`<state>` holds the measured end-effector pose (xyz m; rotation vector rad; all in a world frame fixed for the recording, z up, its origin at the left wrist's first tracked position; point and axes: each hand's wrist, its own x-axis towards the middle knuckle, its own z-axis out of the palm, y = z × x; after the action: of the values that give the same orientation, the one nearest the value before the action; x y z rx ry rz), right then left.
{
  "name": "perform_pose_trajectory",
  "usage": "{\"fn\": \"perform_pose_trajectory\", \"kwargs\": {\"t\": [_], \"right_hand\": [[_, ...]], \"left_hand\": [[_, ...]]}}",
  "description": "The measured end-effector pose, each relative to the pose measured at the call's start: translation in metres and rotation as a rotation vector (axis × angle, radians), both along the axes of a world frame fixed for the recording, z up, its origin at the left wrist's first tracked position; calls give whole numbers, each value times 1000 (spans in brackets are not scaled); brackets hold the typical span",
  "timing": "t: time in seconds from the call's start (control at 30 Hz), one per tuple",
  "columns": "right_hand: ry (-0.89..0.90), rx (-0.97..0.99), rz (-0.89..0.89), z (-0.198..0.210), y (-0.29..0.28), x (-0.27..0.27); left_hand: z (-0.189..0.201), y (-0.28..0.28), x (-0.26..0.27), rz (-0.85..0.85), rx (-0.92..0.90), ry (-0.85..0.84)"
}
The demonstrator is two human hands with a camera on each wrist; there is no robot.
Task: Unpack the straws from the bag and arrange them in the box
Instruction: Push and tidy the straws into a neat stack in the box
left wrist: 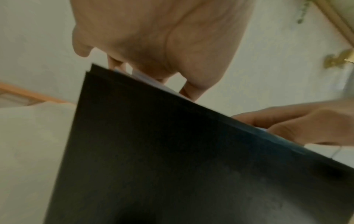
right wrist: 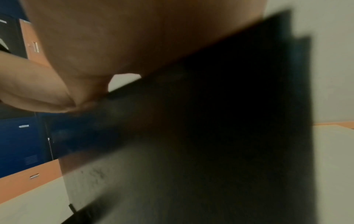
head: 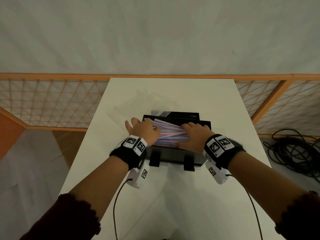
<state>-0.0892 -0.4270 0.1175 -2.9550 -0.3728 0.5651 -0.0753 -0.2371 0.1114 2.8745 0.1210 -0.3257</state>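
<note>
A black box [head: 174, 154] stands in the middle of the white table [head: 173, 196]. Inside it lies a slanted bundle of pink and blue wrapped straws [head: 169, 134]. My left hand [head: 142, 130] rests over the bundle's left end, its fingers spread out past the box's left wall and its thumb on the straws. My right hand [head: 194, 135] spans the right end and grips the straws, fingers at the far side and thumb at the near side. The left wrist view shows the palm [left wrist: 153, 37] above the box wall [left wrist: 172, 151]. A clear bag [head: 150, 101] lies behind the box.
Two black clips hang on the box's front wall [head: 188, 163]. An orange lattice fence [head: 52, 101] runs behind the table. Black cables [head: 290, 153] lie coiled on the floor at the right. Wrist camera leads trail over the near table.
</note>
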Motion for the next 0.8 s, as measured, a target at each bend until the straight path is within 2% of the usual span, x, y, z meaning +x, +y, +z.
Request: {"fn": "perform_pose_trajectory", "kwargs": {"t": [0.2, 0.37, 0.5, 0.63, 0.77, 0.8], "right_hand": [[42, -35, 5, 3, 2, 9], [97, -20, -13, 7, 6, 10], [130, 68, -23, 7, 4, 10], [80, 85, -3, 5, 3, 7], [76, 84, 5, 6, 4, 6], [79, 98, -12, 6, 5, 5]], "left_hand": [[-8, 9, 1, 250, -413, -31], [-8, 14, 7, 245, -520, -28], [-8, 21, 14, 261, -778, -28], [2, 24, 21, 210, -780, -78], [-4, 32, 28, 132, -591, -102], [-8, 35, 29, 123, -595, -100]]}}
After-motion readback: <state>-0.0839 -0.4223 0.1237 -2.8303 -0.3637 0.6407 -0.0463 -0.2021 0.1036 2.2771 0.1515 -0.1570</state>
